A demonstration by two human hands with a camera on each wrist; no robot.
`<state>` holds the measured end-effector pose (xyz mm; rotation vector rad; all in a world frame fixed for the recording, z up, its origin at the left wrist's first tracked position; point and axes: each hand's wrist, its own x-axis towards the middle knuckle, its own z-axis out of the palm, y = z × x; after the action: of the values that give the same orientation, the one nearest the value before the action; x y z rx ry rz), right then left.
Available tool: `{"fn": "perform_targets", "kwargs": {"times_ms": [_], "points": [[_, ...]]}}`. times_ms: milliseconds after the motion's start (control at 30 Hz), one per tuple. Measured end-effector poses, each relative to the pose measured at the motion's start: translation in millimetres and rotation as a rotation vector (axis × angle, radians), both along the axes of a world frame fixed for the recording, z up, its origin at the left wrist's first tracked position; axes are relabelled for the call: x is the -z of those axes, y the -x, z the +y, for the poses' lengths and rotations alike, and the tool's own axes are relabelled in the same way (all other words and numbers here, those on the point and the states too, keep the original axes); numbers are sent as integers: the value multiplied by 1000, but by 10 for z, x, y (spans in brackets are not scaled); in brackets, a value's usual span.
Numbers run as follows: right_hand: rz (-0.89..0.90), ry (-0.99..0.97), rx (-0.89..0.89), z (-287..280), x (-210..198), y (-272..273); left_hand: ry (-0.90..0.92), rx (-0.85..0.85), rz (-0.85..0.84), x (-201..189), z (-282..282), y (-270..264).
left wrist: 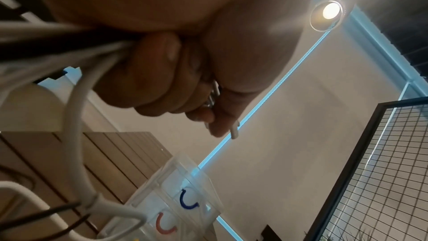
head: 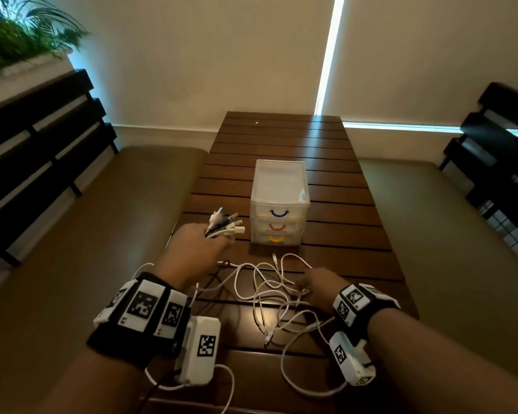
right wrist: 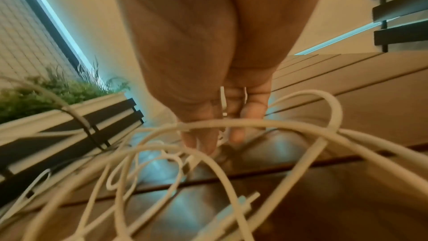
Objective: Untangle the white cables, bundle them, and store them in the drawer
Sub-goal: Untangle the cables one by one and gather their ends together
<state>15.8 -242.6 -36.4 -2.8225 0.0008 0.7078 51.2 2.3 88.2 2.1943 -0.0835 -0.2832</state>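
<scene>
White cables (head: pixel 269 291) sprawled in a loose tangle on the slatted wooden counter (head: pixel 341 204), just nearer than the clear drawer unit (head: pixel 278 201). Gathered into the left hand (head: pixel 192 249), left of the drawer unit: a fistful of connector ends (head: pixel 226 225), plugs fanning out past the knuckles. Seen only from the left wrist: fingers (left wrist: pixel 148 72) curled tight round white and dark cords, thumb pinching a white plug tip, blue handle (left wrist: pixel 188 201) and red handle (left wrist: pixel 165 224) on shut drawers. Down in the tangle, nearer and right of the drawer unit, the right hand (head: pixel 317 282); fingertips (right wrist: pixel 236 131) pointed downward among the strands, whether pinching one cannot be told. Shown only by the right wrist: loops (right wrist: pixel 231 135) arching up off the slats. Bare slats behind and right of the drawer unit; loops trailing past the near counter edge.
</scene>
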Motion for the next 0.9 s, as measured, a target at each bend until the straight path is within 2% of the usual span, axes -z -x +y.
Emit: {"fn": "perform_targets", "kwargs": {"times_ms": [133,200,367,467,633,700,833,900], "points": [[-44,77,-24,35,95,3,130,-6,53,45,-54,29],[-109,50,21,36,24,6,189,-19,98,41,-57,38],[-270,-255,245,-105,-340,-59,399,-67,277,84,-36,24],[-273,-350,286,-168,-489,-44,396,-53,297,59,-87,56],[-324,-561,484,-202,-436,7,418,-40,293,32,-109,110],[-328,-510,470,-219,-392,29,421,-24,289,22,-74,122],[-293,-239,319,-193,-294,79,415,-2,286,4,-26,121],[-285,-171,310,-165,-218,103,405,4,287,-1,-25,128]]}}
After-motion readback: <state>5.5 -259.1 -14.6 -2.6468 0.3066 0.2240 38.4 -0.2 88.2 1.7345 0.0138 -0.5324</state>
